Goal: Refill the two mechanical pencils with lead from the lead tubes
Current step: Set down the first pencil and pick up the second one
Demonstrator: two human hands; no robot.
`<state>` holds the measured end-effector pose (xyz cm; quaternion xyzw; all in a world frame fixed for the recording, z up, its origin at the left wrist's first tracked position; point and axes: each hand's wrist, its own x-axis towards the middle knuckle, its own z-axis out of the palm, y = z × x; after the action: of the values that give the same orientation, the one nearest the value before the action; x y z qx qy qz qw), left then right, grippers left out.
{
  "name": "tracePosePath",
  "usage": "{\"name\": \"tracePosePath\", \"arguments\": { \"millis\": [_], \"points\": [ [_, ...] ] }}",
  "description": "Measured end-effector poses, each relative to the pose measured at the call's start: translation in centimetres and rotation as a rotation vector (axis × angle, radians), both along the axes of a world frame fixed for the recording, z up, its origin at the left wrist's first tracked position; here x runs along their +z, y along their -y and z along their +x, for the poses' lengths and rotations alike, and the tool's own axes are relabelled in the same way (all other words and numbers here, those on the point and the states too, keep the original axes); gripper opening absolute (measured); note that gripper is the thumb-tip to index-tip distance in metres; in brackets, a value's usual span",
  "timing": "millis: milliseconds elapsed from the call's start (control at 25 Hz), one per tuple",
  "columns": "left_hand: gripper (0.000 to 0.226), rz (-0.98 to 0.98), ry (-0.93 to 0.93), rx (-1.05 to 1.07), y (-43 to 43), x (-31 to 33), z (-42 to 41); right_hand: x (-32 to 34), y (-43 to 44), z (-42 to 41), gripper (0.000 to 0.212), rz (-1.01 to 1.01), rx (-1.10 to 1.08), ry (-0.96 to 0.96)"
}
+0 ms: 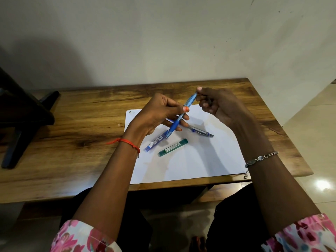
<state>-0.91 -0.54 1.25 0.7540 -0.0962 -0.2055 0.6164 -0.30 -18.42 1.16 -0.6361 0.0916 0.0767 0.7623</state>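
Two hands are working one of two pencils above the paper.
Left hand [160, 113] is gripping the blue pencil [191, 101] mid-barrel, tip down; right hand [220, 106] is pinching its top end; second pencil [200, 131] is lying partly behind the left fingers; blue tube [156, 141] and green tube [173, 147] are lying nearer on the paper [190, 160]; table [81, 124] beneath.

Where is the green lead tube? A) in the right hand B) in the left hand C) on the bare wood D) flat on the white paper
D: the green lead tube lies flat on the white paper, beside the blue lead tube; the left hand and right hand hold the blue pencil.
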Motion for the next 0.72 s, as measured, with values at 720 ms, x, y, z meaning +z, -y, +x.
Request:
{"name": "tracePosePath", "arguments": {
  "millis": [720],
  "points": [
    [0.010, 0.034, -0.024, -0.003, 0.1, 0.1, -0.3, -2.0, 1.9, 0.4, 0.020, -1.060, 0.129, -0.076]
  ]
}}
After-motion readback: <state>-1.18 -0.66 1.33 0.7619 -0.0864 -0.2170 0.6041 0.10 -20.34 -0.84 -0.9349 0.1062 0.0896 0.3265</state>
